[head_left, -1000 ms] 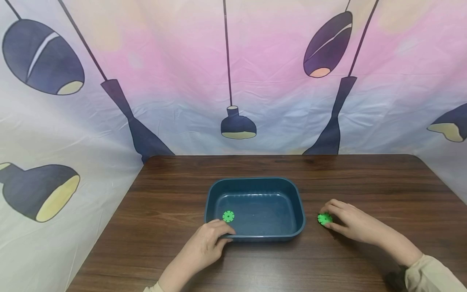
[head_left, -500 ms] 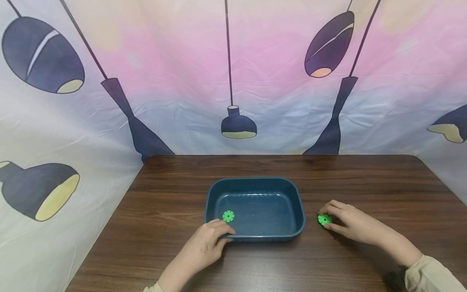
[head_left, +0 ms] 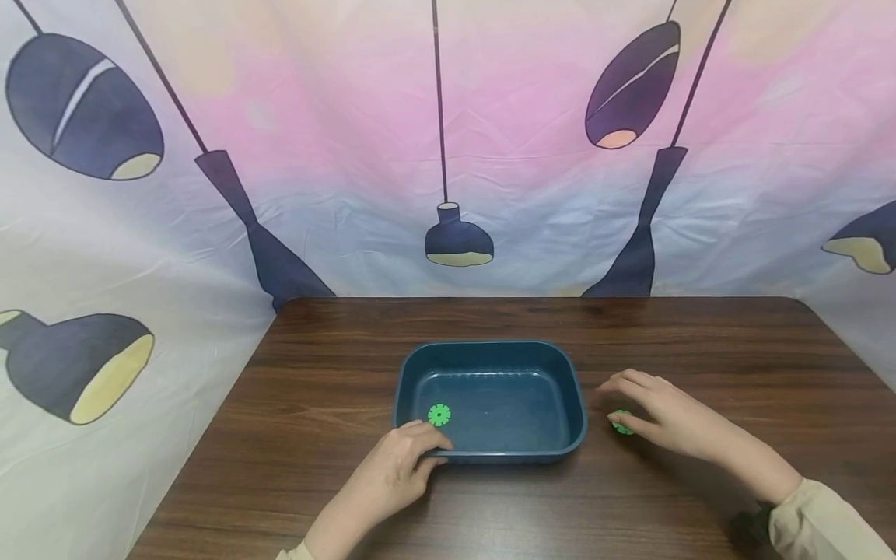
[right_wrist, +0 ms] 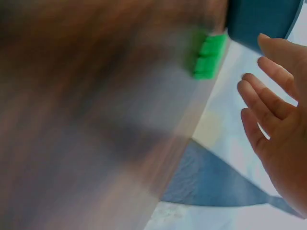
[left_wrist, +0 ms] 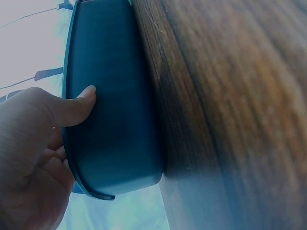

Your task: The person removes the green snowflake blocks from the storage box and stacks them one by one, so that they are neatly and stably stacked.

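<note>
A dark blue plastic bin [head_left: 490, 453] stands on the table, and my left hand [head_left: 395, 467] grips its near-left rim. In the left wrist view the thumb presses the outer wall while the other fingers go over the rim. One green notched disc [head_left: 439, 414] lies inside the bin at its left. To the right of the bin, a green notched piece [head_left: 622, 428] rests on the table; the right wrist view shows it as a thick green stack [right_wrist: 209, 57]. Above it, apart from it, my right hand [head_left: 661, 408] hovers with spread, loosely bent fingers.
The brown wooden table [head_left: 336, 373] extends around the bin. Behind and beside it hangs a cloth backdrop [head_left: 532, 194] printed with dark lamps. A dark, blurred item [head_left: 752, 529] shows near the right sleeve.
My right hand has let go of the green piece, risen slightly and spread its fingers. The piece stays on the table. My left hand keeps its grip on the bin.
</note>
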A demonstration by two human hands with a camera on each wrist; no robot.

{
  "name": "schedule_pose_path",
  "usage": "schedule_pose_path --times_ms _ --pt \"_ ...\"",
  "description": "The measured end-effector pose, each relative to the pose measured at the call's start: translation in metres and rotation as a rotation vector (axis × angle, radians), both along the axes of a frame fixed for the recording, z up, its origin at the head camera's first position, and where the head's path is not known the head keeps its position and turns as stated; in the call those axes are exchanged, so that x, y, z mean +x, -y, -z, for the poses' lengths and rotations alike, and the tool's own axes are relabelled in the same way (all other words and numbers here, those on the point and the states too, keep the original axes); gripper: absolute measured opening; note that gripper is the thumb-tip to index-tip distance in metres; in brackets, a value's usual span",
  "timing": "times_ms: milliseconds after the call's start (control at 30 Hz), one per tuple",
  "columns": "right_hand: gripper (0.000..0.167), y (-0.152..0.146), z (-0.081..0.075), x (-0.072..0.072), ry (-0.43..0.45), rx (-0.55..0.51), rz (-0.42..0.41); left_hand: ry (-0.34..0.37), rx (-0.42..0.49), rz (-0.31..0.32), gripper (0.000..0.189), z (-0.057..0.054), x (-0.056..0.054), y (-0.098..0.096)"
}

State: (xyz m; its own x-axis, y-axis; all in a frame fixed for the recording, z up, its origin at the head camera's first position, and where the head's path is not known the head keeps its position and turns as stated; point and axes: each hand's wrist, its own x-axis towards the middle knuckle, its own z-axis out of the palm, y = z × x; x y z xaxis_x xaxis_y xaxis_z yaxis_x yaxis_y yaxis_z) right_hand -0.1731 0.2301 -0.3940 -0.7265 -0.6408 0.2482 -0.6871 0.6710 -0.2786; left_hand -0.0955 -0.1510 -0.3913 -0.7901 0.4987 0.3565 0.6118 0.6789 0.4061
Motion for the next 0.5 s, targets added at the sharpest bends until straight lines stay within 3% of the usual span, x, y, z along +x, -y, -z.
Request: schedule_pose_path --times_ms 200,367,500 --pt "0.031 0.025 -0.013 -0.002 -0.047 -0.101 -0.045 -0.015 0.001 0.001 0.018 -0.001 0.0 0.0" --pt "0.031 0.052 -0.022 -0.004 0.06 -0.261 -0.089 -0.034 0.007 0.009 0.017 0.0 0.0 0.0" --pt "0.03 0.077 -0.028 -0.008 0.105 -0.279 -0.154 -0.041 0.007 0.008 0.017 0.001 0.001 0.001"
